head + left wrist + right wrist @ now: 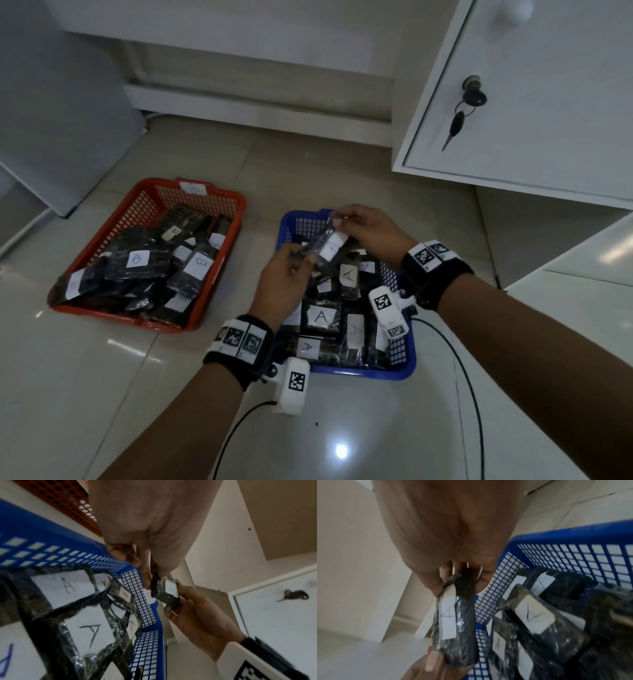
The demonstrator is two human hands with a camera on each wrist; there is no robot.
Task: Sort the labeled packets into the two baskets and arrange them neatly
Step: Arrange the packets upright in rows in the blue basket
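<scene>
Both hands hold one dark packet (327, 244) with a white label marked A above the far end of the blue basket (406, 368). My left hand (291, 270) pinches its near end and my right hand (356, 226) pinches its far end. The same packet (455, 616) shows in the right wrist view, and the packet (167, 592) appears small in the left wrist view between both hands. The blue basket (51, 536) holds several A-labelled packets (322, 318). The red basket (219, 260) to the left holds several B-labelled packets (137, 260).
Both baskets sit on a glossy tiled floor (102, 394). A white cabinet door (534, 102) with a key in its lock stands at the right back. A white appliance side (61, 102) stands at the left. Black cables (469, 394) trail from the wrist cameras across the floor.
</scene>
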